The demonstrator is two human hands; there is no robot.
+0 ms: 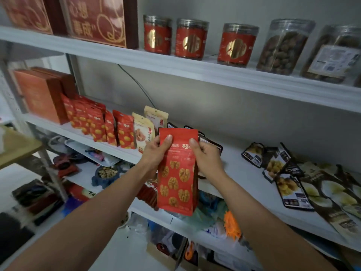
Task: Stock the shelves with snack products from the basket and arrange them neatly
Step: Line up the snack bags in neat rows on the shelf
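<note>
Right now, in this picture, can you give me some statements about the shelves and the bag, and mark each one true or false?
1. The left hand and the right hand both grip the red walnut bag. True.
2. The bag already stands on the middle shelf. False: it is held in the air in front of the shelf.
3. The top shelf carries jars with red labels. True.
4. The dark pouches at the right of the middle shelf stand upright. False: they lie flat.

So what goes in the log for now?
held: red pouch | left hand: grips top | right hand: grips top | where: before middle shelf | placed: no
</note>
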